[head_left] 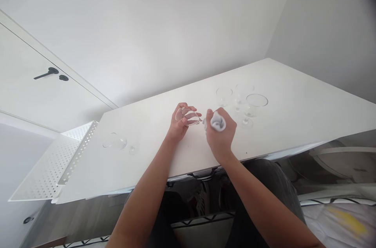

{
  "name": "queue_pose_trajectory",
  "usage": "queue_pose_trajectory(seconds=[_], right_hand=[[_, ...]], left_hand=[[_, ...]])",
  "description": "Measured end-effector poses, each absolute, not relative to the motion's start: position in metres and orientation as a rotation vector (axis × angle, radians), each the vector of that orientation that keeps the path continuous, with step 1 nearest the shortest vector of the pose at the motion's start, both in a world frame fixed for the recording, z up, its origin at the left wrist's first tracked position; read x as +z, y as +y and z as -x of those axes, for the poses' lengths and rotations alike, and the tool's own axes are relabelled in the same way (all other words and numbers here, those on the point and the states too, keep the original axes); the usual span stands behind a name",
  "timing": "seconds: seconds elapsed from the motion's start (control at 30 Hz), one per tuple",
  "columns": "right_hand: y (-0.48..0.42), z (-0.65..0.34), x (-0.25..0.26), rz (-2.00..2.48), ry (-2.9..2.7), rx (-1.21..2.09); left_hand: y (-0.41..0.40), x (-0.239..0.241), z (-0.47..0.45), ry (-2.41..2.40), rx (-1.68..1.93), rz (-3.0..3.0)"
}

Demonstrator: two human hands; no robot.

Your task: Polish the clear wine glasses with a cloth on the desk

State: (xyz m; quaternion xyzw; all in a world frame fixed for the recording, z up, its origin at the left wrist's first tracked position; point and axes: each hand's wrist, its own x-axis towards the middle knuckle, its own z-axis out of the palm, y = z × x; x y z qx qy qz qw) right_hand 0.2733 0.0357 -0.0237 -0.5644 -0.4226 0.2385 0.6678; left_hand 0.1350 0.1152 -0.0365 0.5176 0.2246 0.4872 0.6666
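Observation:
My left hand [179, 123] is wrapped around the bowl of a clear stemmed glass [193, 118], tilted on its side above the white table. Fingers show through its thin wall. The glass's stem end points toward my right hand [221, 136]. That hand is closed on a bunched white cloth [217, 122], which sticks out above the fist. Some cloth reaches toward the stem; whether it wraps the foot of the glass is hidden.
Beyond my right hand, several clear stemmed glasses [257, 101] stand grouped on the white table [299, 103]. Another clear glass [121, 143] is at the left. A white perforated panel [55, 166] adjoins the table's left end, near a door with a black handle [47, 72].

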Motion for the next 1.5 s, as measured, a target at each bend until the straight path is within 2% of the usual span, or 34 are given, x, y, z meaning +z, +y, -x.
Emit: queue_pose_trajectory(seconds=[0.1,0.2,0.3,0.4,0.5,0.67,0.73,0.9,1.03,1.23,1.5], right_hand=[[0.037,-0.282,-0.030,1.167,-1.422,0.260],[0.038,-0.287,-0.033,1.048,-1.713,0.277],[0.032,-0.279,-0.028,1.135,-1.377,0.327],[0.023,-0.266,-0.018,1.187,-0.896,0.607],[0.016,-0.260,-0.007,1.181,-0.966,0.742],[-0.003,-0.268,0.015,1.176,-1.374,0.200],[-0.013,-0.275,0.026,1.182,-1.410,0.112],[-0.027,-0.288,0.035,1.505,-2.000,0.360],[-0.022,-0.284,0.026,1.721,-2.238,0.496],[-0.012,-0.276,0.019,1.794,-2.398,0.614],[-0.007,-0.279,0.007,1.825,-2.387,0.579]], left_hand=[[0.116,-0.040,-0.137,0.556,1.084,-1.141],[0.117,-0.044,-0.137,0.570,1.063,-1.124],[0.120,-0.045,-0.134,0.527,1.059,-1.172],[0.121,-0.043,-0.129,0.486,1.042,-1.187],[0.120,-0.042,-0.128,0.482,1.089,-1.147],[0.118,-0.043,-0.132,0.503,1.131,-1.167],[0.118,-0.042,-0.133,0.524,1.147,-1.209],[0.118,-0.039,-0.135,0.552,1.275,-1.285],[0.119,-0.040,-0.136,0.571,1.314,-1.297],[0.117,-0.043,-0.138,0.495,1.136,-1.435],[0.112,-0.043,-0.139,0.471,1.010,-1.553]])
